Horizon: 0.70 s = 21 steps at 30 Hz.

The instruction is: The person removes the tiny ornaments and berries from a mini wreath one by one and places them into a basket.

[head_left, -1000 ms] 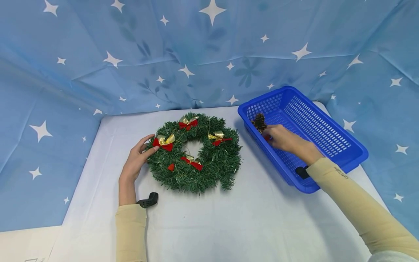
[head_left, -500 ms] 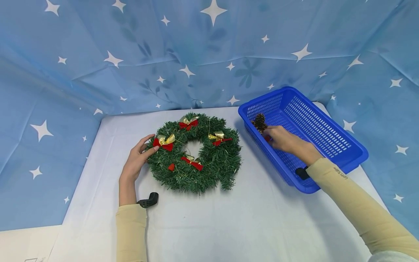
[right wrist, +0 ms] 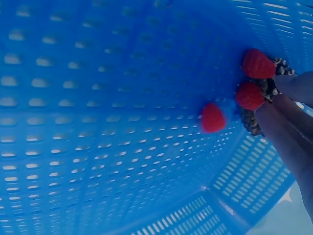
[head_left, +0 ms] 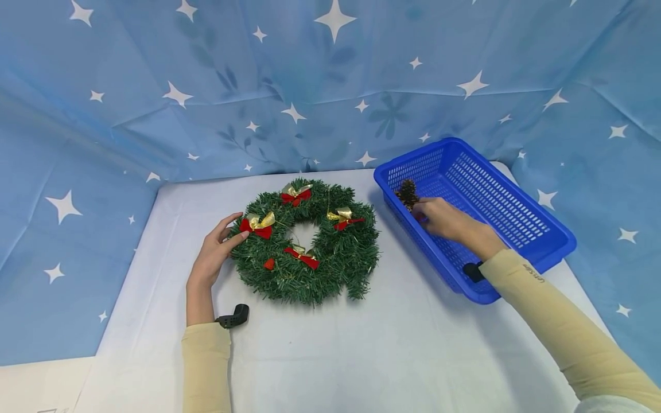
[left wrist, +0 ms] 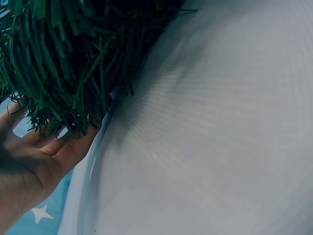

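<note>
A green wreath (head_left: 315, 281) with several red and gold bows (head_left: 258, 227) and a small red berry (head_left: 269, 264) lies on the table. My left hand (head_left: 210, 259) grips its left edge, thumb on top by a bow, other fingers (left wrist: 73, 147) at the underside. Inside a blue plastic basket (head_left: 496, 198), my right hand (head_left: 444, 219) reaches to the left long wall. Its fingertips touch artificial raspberries (right wrist: 250, 96) and pine cones (right wrist: 250, 120); I cannot tell whether they pinch one. Another raspberry (right wrist: 213, 117) sits apart on the mesh. A pine cone (head_left: 408, 192) shows beyond the fingers.
A white cloth (head_left: 335, 355) covers the table. Behind and at both sides hangs a blue curtain (head_left: 320, 137) with white stars. The basket stands at the back right, angled, its corner near the wreath. A black wrist camera (head_left: 234, 316) is on my left wrist.
The view shifts very slightly. The left hand keeps its place on the wreath, and the right hand stays among the pine cones and raspberries in the basket, with hardly any movement.
</note>
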Motion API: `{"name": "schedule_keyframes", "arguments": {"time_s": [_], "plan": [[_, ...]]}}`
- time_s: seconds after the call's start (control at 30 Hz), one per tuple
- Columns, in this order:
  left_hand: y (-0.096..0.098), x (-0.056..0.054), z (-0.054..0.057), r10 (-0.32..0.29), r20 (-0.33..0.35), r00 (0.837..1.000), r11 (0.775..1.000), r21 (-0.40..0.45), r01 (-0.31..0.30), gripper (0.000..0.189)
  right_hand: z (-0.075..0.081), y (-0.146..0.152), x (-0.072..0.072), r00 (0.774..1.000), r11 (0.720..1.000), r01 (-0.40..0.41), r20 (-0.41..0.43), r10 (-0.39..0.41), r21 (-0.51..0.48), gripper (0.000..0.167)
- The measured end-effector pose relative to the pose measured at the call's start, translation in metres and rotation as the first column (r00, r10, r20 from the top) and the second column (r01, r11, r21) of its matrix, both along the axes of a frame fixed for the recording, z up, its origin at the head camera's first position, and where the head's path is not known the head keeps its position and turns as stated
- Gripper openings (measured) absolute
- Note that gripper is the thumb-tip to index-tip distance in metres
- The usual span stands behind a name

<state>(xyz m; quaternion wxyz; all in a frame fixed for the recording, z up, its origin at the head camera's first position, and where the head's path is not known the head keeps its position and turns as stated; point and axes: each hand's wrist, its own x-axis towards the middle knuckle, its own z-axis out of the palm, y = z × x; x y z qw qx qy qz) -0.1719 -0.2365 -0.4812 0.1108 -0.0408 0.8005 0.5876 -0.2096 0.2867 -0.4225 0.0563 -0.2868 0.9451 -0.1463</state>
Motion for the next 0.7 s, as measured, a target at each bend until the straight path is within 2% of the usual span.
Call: {"name": "schedule_keyframes", "arguments": {"time_s": [0.3,0.7], "plan": [[0.0,0.0,0.0,-0.005,0.003,1.0,1.0,0.001,0.005,0.068,0.016,-0.004,0.002,0.998,0.998,0.054,0.026,-0.055,0.021,0.024],[-0.001,-0.001,0.0,-0.002,0.001,1.0,1.0,0.009,0.002,0.068,0.049,-0.009,0.011,0.996,0.999,0.037,-0.081,-0.038,-0.013,0.02]]}}
